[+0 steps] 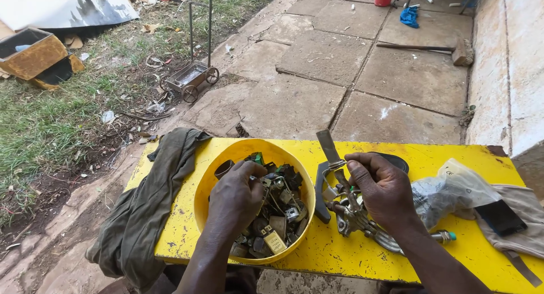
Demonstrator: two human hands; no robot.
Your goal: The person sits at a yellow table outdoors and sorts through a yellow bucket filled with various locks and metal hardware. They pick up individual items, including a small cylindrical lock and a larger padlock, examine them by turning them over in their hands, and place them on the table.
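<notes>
The yellow bowl (207,183) of mixed padlocks (275,214) sits on the yellow table (442,152), directly before the person. The left hand (235,197) reaches in, fingers curled among the locks; whether it grips one cannot be told. The right hand (382,189) pinches a key ring (336,165) above a key bunch (354,214), beside pliers (324,180). An olive cloth (153,203) drapes the left edge; a plastic bag (453,189) lies right.
</notes>
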